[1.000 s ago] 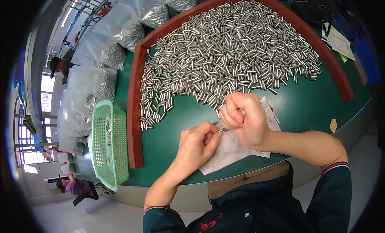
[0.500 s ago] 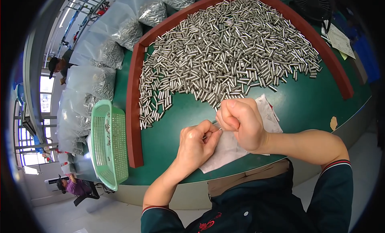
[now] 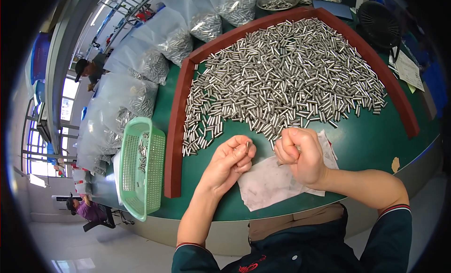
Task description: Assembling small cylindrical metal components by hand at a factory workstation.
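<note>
My left hand (image 3: 224, 166) is closed, with a short metal pin (image 3: 248, 144) pinched upright between thumb and fingers. My right hand (image 3: 304, 158) is curled into a fist a short way to the right. What its fingers hold, if anything, is hidden. Both hands are over a stained white cloth (image 3: 260, 186) lying on the green table (image 3: 230, 205). Just beyond them spreads a wide heap of shiny metal pins (image 3: 286, 75), its near edge close to my right fingers.
A dark red border (image 3: 174, 146) walls the heap on the left, back and right. Left of it stands a green basket (image 3: 152, 179) with some pins inside. Clear bags of pins (image 3: 176, 40) line the far left. A metal bowl (image 3: 277, 1) and black fan (image 3: 378, 21) stand behind.
My hands, close together before, are now apart. The left has turned so that the pin shows at its fingertips. The whole view has shifted, with the table lower and further right.
</note>
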`<action>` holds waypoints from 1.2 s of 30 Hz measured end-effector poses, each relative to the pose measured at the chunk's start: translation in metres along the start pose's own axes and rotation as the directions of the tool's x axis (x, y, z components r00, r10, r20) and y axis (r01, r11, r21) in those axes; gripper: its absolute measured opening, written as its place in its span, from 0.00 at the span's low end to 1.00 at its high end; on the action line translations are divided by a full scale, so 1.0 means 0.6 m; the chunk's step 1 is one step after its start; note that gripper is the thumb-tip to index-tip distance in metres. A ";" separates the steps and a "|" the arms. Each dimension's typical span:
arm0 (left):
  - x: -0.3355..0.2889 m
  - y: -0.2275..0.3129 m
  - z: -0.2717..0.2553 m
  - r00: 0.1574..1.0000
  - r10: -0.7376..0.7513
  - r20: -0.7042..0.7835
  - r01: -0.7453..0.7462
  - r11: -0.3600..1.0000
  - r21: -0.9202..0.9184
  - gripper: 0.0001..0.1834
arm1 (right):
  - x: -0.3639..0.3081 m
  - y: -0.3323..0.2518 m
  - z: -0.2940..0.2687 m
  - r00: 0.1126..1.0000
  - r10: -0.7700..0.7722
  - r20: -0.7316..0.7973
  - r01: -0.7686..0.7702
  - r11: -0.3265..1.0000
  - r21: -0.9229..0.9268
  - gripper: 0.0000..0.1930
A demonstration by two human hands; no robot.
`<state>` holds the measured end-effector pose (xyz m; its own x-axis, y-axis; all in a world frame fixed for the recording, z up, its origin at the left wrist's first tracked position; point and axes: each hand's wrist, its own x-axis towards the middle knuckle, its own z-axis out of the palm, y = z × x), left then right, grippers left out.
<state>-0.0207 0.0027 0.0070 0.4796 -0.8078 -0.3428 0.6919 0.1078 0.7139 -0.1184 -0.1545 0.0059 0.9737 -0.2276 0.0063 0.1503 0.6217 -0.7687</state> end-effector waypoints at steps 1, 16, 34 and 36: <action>0.002 0.003 -0.003 1.000 -0.004 -0.027 0.003 0.999 -0.035 0.08 | -0.001 -0.003 0.000 1.000 0.010 0.008 -0.010 1.000 0.026 0.18; 0.017 0.014 -0.009 0.950 0.227 -0.216 -0.150 0.934 0.324 0.13 | 0.005 -0.004 0.000 1.000 0.007 0.029 -0.007 1.000 0.024 0.18; -0.013 -0.042 0.066 0.917 0.379 0.128 -0.152 0.034 0.988 0.03 | 0.005 -0.019 -0.004 0.995 -0.103 -0.009 0.104 0.994 0.030 0.19; -0.008 -0.044 0.065 0.908 0.396 0.137 -0.158 0.019 0.987 0.04 | 0.011 -0.031 -0.003 0.995 -0.089 -0.035 0.089 0.996 -0.010 0.19</action>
<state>-0.0620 -0.0190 0.0137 0.6351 -0.7704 0.0551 -0.5955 -0.4430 0.6702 -0.1155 -0.1692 0.0191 0.9498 -0.3084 0.0527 0.2348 0.5913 -0.7715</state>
